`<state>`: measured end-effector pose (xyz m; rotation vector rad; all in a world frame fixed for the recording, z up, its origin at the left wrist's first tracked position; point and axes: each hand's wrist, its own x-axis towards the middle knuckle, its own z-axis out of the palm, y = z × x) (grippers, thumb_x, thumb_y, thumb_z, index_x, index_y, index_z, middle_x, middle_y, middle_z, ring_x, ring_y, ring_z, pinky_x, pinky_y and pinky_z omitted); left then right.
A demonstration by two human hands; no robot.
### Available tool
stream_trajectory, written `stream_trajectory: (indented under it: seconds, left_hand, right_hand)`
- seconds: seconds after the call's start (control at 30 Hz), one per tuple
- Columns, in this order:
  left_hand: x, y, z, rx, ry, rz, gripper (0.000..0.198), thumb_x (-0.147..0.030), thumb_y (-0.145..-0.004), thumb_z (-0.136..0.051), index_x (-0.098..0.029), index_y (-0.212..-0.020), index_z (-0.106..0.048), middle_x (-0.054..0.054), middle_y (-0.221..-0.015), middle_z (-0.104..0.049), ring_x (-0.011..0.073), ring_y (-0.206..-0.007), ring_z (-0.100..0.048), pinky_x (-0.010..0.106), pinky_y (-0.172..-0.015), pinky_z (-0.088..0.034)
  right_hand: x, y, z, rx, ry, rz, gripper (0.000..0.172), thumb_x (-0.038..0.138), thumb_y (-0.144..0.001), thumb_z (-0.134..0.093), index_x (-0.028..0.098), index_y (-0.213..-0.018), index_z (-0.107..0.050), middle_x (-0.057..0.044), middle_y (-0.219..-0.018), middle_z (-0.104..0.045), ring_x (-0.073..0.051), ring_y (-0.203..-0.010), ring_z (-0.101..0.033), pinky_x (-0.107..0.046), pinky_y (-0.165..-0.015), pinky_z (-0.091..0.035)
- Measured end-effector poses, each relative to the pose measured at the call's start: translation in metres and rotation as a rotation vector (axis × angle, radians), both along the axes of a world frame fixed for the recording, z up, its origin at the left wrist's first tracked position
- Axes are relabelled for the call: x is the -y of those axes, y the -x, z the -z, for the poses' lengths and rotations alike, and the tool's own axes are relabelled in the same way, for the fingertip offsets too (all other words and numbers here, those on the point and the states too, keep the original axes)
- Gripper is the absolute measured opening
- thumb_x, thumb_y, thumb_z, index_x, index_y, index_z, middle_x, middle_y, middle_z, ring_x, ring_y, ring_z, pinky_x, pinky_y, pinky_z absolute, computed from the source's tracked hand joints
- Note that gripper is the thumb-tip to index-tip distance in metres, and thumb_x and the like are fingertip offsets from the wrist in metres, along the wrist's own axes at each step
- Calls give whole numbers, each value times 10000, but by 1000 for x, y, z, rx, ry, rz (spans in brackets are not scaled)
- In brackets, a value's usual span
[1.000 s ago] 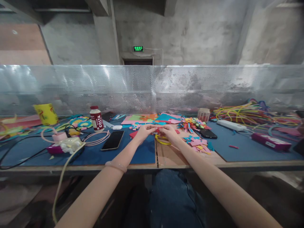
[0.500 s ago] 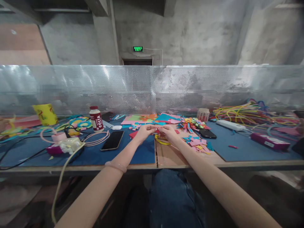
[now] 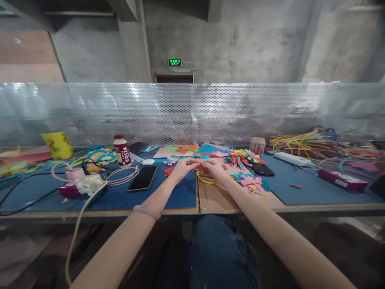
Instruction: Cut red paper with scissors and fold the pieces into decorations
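Observation:
My left hand and my right hand meet over the middle of the table, fingertips pinched close together. Between them is a small piece of red paper, mostly covered by the fingers. Just below my right hand lies a roll of yellow tape or a yellow ring; its exact kind is unclear. A red paper sheet rests left of my left hand. Right of my right hand are a heap of cut paper pieces and a pile of folded paper strips.
A dark phone, a COSTA bottle and a power strip with cables stand left. To the right are another phone, a clear cup, a white power strip and colourful pipe cleaners. A perforated metal screen runs behind.
Hardly anything differs. Both hands stay in the same place, with only slight finger movement around the red paper.

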<state>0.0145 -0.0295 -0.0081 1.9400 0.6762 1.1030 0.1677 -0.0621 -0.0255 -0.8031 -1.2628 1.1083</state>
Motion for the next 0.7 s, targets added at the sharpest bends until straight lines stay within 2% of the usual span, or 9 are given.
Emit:
stream_trajectory:
  seconds: [0.47, 0.7]
  left_hand:
    - [2, 0, -1, -9, -22, -42, 287, -364, -689, -574, -125, -837, -630, 66, -799, -635, 161, -733, -571, 240, -578, -446]
    - [0, 0, 0, -7, -14, -53, 243, -314, -688, -567, -124, -828, -626, 54, -773, -633, 148, -704, -570, 236, -570, -447]
  right_hand:
    - [9, 2, -8, 143, -39, 98, 157, 291, -607, -628, 153, -664, -577, 12, -586, -567, -87, -518, -494, -213, -512, -392]
    - [8, 2, -7, 149, -54, 45, 222, 323, -591, -651, 143, -708, -595, 12, -609, -570, -80, -512, -486, -213, -505, -375]
